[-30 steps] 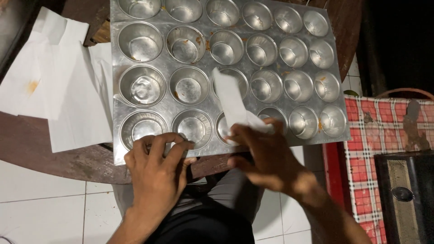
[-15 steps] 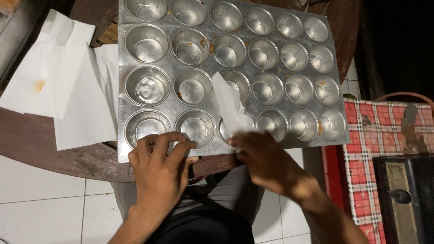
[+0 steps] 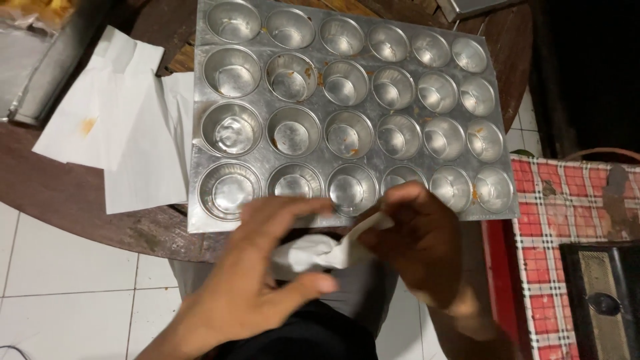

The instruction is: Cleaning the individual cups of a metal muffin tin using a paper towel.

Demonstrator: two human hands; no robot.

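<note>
Both hands, left hand (image 3: 253, 287) and right hand (image 3: 417, 243), pinch a crumpled white paper (image 3: 320, 252) between curled fingers just below the near edge of the muffin tray (image 3: 353, 100), whose cups sit empty with crumbs unwiped.

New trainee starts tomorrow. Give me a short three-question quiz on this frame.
1. True or false: both hands hold the white paper.
2. How many cups does the muffin tray have per row? A) four B) six C) eight
3. What lies on the table left of the tray?

Key:
1. True: left hand and right hand both pinch it.
2. B.
3. White paper sheets, one with an orange stain.
</note>
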